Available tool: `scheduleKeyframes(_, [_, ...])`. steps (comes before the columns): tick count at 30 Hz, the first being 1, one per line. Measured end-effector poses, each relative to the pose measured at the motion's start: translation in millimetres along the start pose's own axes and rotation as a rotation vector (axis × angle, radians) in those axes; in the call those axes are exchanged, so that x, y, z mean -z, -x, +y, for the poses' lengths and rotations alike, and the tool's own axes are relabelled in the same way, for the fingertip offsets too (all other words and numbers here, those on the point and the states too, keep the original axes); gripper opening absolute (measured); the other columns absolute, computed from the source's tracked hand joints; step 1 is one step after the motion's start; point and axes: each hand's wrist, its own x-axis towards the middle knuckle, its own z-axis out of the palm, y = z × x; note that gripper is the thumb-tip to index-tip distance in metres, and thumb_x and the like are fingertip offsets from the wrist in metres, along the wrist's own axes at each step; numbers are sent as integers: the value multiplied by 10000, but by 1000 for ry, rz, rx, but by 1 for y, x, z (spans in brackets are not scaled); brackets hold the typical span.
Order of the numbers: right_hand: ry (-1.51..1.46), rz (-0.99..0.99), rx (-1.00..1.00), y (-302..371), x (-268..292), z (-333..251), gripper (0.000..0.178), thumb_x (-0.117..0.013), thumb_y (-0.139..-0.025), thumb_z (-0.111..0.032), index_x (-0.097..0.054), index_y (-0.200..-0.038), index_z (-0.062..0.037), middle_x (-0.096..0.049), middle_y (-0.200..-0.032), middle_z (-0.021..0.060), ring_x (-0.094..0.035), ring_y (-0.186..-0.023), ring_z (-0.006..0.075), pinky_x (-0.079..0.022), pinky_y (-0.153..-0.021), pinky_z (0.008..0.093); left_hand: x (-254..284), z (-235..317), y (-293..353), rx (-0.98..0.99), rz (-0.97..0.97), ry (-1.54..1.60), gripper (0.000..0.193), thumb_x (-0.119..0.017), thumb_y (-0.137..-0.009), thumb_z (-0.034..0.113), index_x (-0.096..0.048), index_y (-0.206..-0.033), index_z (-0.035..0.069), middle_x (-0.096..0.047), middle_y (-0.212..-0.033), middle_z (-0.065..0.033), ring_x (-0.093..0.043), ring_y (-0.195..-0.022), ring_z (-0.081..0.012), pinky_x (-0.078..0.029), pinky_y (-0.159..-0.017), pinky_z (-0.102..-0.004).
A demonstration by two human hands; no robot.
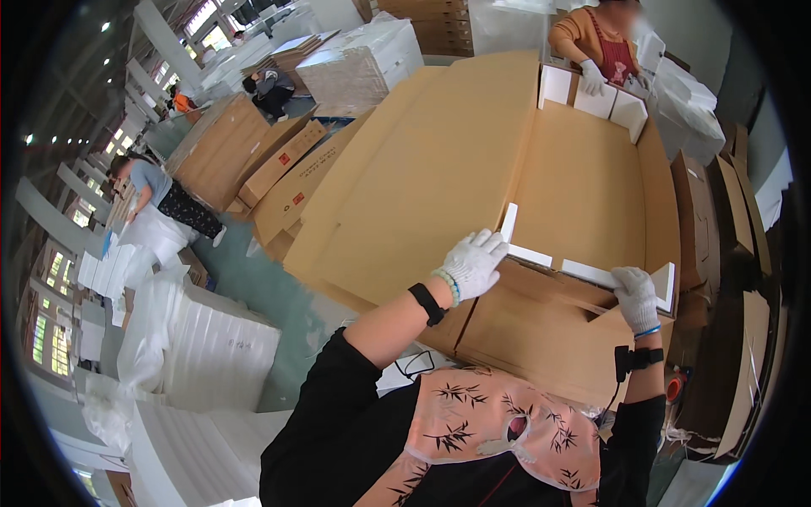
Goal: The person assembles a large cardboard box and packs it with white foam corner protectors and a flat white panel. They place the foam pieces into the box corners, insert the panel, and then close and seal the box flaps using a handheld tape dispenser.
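Observation:
A large open cardboard box [583, 177] lies before me, with white foam corner pieces along its ends. My left hand [475, 264], in a white knit glove, rests at the near left corner. Its fingers are stretched out beside a foam corner piece [530, 254]. Gloved as well, my right hand [635, 297] curls its fingers over the foam corner piece [664, 286] at the near right corner. Part of that foam is hidden under the hand. The near cardboard flap [541, 334] hangs down toward me.
A wide cardboard flap [422, 177] spreads left of the box. Across from me stands a co-worker [596, 42], one gloved hand at the far foam pieces [595, 100]. Wrapped white stacks [220, 338] stand at left; cardboard sheets [748, 363] lean at right. Another person [165, 194] bends farther off.

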Motion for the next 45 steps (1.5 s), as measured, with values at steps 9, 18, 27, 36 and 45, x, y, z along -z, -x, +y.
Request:
scheduleKeyframes(9, [291, -87, 18, 30, 10, 9, 334, -651, -776, -63, -658, -1110, -64, -647, -1169, 150, -577, -1132, 352, -385, -1050, 521, -5, 5, -2, -38, 21, 32, 550, -629, -825, 271, -495, -1294, 17, -472, -1357, -141, -411, -1287, -327, -362, -1091, -452])
scheduleKeyframes(18, [87, 119, -208, 104, 49, -13, 404, -633, -784, 4, -634, -1188, -11, -604, -1253, 217, -550, -1192, 398, -425, -1033, 458, 18, 1, -11, 43, -142, 82, 435, -573, -850, 310, -582, -1182, 29, -567, -1265, -130, -506, -1215, -300, -453, -997, -433])
scheduleKeyframes(27, [256, 375, -758, 337, 173, 51, 301, -574, -899, -42, -631, -1188, 17, -621, -1238, 198, -583, -1163, 348, -452, -1011, 414, 38, 58, -32, -21, 280, 39, 317, -584, -838, 248, -649, -1058, 29, -655, -1104, -172, -611, -1064, -330, -503, -904, -433])
scheduleKeyframes(36, [863, 839, -1042, 449, 352, 142, 282, -619, -888, -217, -645, -1123, -65, -656, -1160, 151, -620, -1078, 340, -488, -933, 406, 9, 196, -46, -188, -184, 256, 362, -628, -871, 234, -656, -1152, 6, -640, -1208, -225, -585, -1160, -388, -422, -1045, -451])
scheduleKeyframes(45, [956, 435, -1610, 473, 409, 230, 632, -594, -835, -560, -604, -1225, -63, -615, -1229, 194, -574, -1171, 345, -473, -973, 442, 5, 227, -30, 68, -358, 302, 391, -613, -889, 261, -656, -1177, -1, -650, -1206, -207, -615, -1138, -341, -472, -988, -398])
